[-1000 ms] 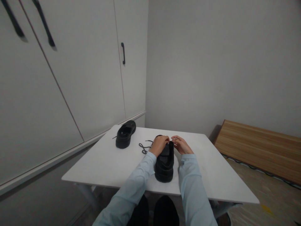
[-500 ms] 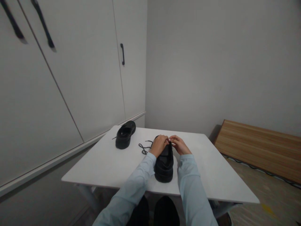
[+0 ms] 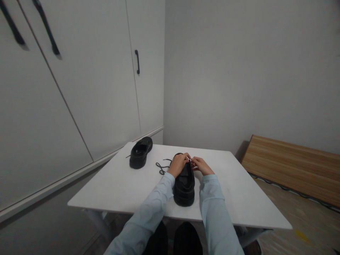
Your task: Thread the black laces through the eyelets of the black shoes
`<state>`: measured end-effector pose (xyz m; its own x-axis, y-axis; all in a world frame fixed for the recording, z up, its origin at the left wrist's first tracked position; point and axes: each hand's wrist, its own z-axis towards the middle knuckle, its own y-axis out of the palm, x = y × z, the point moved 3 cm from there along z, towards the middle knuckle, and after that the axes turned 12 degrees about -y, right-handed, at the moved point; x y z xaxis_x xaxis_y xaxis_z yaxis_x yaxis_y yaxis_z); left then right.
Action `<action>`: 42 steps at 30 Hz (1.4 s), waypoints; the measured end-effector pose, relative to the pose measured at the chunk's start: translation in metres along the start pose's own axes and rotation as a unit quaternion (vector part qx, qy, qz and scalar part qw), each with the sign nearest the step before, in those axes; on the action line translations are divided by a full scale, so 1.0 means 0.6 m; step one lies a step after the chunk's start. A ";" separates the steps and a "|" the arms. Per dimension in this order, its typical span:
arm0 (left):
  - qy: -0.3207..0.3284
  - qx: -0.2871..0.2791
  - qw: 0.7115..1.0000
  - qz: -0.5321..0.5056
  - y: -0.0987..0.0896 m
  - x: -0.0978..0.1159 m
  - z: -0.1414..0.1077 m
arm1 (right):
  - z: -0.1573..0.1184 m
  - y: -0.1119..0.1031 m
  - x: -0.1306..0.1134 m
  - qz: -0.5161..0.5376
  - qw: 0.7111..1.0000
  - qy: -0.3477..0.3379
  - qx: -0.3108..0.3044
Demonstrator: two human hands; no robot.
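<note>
A black shoe (image 3: pixel 183 193) stands on the white table (image 3: pixel 119 191) in front of me, heel toward me. Both hands are at its front part, close together. My left hand (image 3: pixel 179 164) lies over the upper's left side, fingers bent and closed at the right edge of the opening. My right hand (image 3: pixel 201 165) is on the shoe's right side, its fingertips pinched at the same edge. What the fingertips hold is too small to make out. A loose black shoelace (image 3: pixel 161 169) lies on the table to the left of this shoe.
Another black shoe (image 3: pixel 141 152) stands at the table's back left, a lace end beside it. White cabinets (image 3: pixel 106 88) with dark handles rise on the left. A wood-grain panel (image 3: pixel 289 166) leans at the right, beyond the table.
My right hand has shifted slightly left and down, and its fingers have drawn in against the shoe's edge. My left hand remains over the shoe. The view has moved slightly.
</note>
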<state>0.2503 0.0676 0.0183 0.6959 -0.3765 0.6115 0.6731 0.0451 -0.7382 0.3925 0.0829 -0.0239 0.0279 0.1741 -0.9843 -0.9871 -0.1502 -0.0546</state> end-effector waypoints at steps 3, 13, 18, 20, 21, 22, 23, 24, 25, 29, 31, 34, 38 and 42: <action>0.003 -0.001 1.000 -0.006 0.000 0.000 0.001 | 0.005 -0.010 0.004 -0.008 0.999 -0.024 0.040; 0.029 -0.036 0.999 -0.006 0.002 -0.014 0.016 | 0.010 -0.029 0.007 0.005 0.990 -0.065 0.121; 0.007 -0.041 0.997 -0.068 -0.001 -0.020 0.015 | 0.006 -0.040 0.001 0.066 0.972 -0.104 0.201; -0.007 -0.032 0.993 -0.116 -0.004 -0.025 0.017 | 0.004 -0.040 -0.003 0.088 0.966 -0.117 0.212; -0.016 -0.027 0.990 -0.137 -0.006 -0.029 0.019 | 0.004 -0.038 -0.006 0.097 0.965 -0.122 0.210; -0.026 -0.022 0.987 -0.155 -0.009 -0.034 0.021 | 0.003 -0.034 -0.009 0.106 0.966 -0.127 0.201; -0.038 -0.016 0.984 -0.172 -0.011 -0.040 0.024 | 0.003 -0.029 -0.012 0.114 0.967 -0.130 0.189; -0.049 -0.008 0.981 -0.185 -0.014 -0.047 0.026 | 0.003 -0.023 -0.015 0.120 0.968 -0.131 0.176; -0.062 0.002 0.979 -0.196 -0.017 -0.057 0.029 | 0.003 -0.017 -0.017 0.124 0.970 -0.131 0.161; -0.127 0.075 0.977 -0.152 -0.033 -0.117 0.028 | 0.002 0.000 -0.026 0.121 0.974 -0.134 0.138; -0.158 0.101 0.981 -0.052 -0.038 -0.149 0.022 | 0.001 0.003 -0.028 0.114 0.974 -0.143 0.132; -0.226 0.097 0.964 0.103 -0.041 -0.188 0.011 | 0.001 0.006 -0.030 0.096 0.975 -0.157 0.126; -0.274 0.075 0.940 0.187 -0.034 -0.207 0.005 | 0.002 0.008 -0.031 0.074 0.974 -0.169 0.134; -0.279 0.067 0.938 0.195 -0.024 -0.207 0.007 | 0.003 0.011 -0.031 0.050 0.975 -0.168 0.137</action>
<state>0.1555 0.1175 -0.0460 0.8932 0.2340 0.3839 0.3393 0.2095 -0.9171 0.3852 0.0802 -0.0058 -0.0783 0.4873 -0.8697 -0.9886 0.0744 0.1308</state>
